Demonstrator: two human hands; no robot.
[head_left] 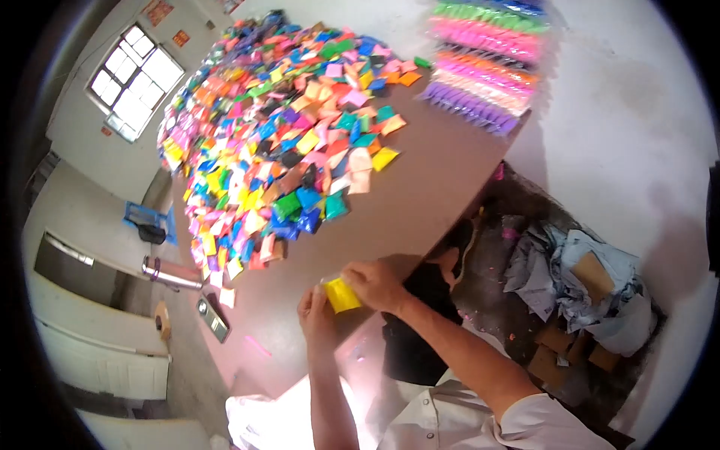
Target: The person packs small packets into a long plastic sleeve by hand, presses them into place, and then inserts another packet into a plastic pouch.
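Note:
Between my two hands is a small yellow packet, shiny like plastic, held just above the near edge of the brown table. My left hand pinches its left side, and my right hand grips its upper right corner. Further back on the table, a large heap of similar small packets in many colours spreads toward the far left. The packets nearest my hands, one of them pale pink, lie at the heap's front edge.
Stacked rows of packets in clear wrap stand at the table's back right corner. A steel flask and a phone lie by the left edge. Crumpled grey wrapping and cardboard pieces cover the floor at right.

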